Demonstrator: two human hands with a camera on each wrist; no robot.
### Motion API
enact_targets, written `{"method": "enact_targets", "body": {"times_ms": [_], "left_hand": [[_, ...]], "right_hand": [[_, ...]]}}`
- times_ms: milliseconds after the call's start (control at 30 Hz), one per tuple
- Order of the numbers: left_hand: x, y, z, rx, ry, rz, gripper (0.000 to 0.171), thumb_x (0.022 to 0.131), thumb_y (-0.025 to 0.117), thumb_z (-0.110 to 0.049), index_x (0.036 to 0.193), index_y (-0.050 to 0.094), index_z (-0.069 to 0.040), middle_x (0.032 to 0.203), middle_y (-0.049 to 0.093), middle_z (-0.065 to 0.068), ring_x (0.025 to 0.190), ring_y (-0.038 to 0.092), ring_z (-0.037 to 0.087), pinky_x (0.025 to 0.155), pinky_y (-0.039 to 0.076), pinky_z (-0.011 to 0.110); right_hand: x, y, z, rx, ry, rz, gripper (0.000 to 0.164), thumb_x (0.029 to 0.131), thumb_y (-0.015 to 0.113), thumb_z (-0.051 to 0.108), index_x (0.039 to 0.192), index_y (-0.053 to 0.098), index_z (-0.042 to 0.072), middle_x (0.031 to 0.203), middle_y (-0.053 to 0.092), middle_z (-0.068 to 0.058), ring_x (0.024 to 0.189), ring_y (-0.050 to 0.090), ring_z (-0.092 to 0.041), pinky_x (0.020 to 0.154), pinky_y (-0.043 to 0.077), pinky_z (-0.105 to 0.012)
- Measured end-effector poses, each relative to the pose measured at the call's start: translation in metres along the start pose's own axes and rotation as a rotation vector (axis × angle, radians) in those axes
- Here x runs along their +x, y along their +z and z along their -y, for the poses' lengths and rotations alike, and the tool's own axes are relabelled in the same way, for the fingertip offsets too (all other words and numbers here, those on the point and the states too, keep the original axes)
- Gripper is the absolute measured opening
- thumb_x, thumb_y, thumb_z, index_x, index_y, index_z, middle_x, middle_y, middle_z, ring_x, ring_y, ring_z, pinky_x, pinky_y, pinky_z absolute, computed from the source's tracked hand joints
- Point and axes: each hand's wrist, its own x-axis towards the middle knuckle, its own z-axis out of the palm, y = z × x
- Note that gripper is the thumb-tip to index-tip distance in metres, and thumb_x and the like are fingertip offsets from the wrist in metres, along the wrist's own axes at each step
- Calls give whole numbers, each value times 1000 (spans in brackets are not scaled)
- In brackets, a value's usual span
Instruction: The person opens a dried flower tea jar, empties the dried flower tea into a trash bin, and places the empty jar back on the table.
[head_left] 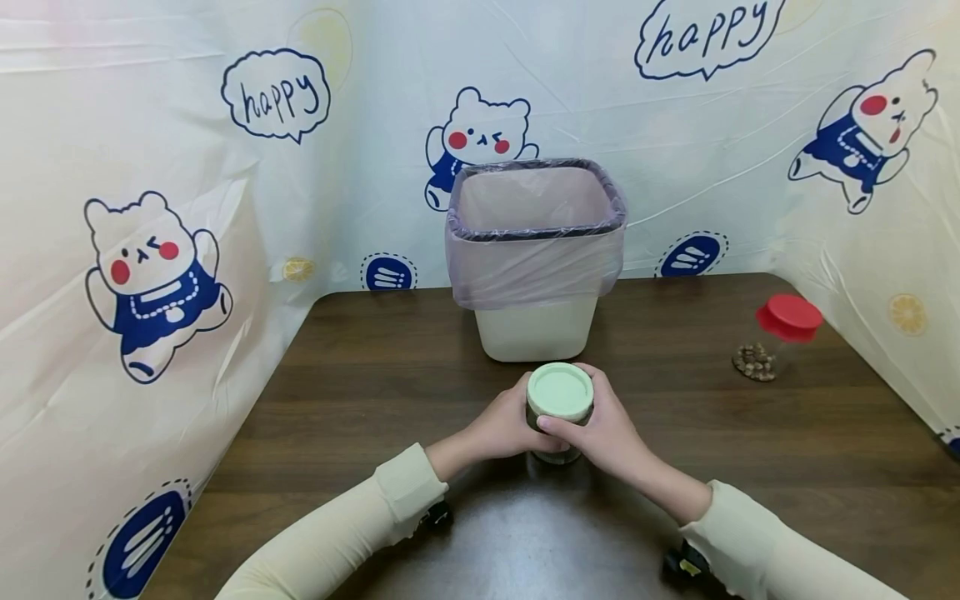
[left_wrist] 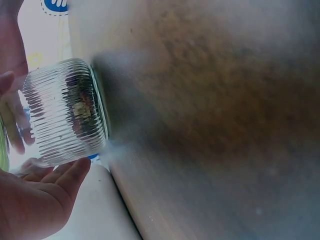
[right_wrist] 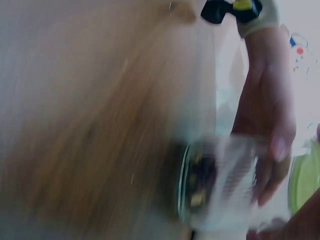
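Note:
A ribbed glass jar [left_wrist: 60,115] with a pale green lid [head_left: 560,392] is upright at the middle of the table, between both hands. Dark, mixed small pieces lie in its bottom. My left hand [head_left: 504,427] grips the jar from the left side. From the right, my right hand [head_left: 607,425] holds it near the lid, thumb across the front just below the rim and fingers behind. In the right wrist view the jar [right_wrist: 225,185] is blurred. Whether its base touches the table cannot be made out.
Behind the jar stands a white bin [head_left: 536,329] lined with a thin purple bag [head_left: 525,271]. To the right, a clear jar with a red lid [head_left: 790,317] holds small brown pieces [head_left: 753,362]. A printed curtain [head_left: 375,167] surrounds the dark wooden table [head_left: 360,358].

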Motion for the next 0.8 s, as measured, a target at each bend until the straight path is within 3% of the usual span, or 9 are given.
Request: {"method": "enact_targets", "body": {"times_ms": [367,800], "left_hand": [[0,0,-1,18,-9,-4,81,60,77,-42,126,34,-23,111,48,-10,98,49,5,80,42,26],[0,0,0,16,-15,0,82,60,76,-45,127,32,-28,112,47,-12,99,48,4,82,41,26]], "right_hand": [[-6,14,7,-29,98,-126,91,59,74,52,127,28,13,118,40,0,104,43,-16,85,35,-37],[-3,9,7,-27,42,-100,82,62,75,45,125,33,13,116,43,0,102,44,-15,84,36,-37]]}}
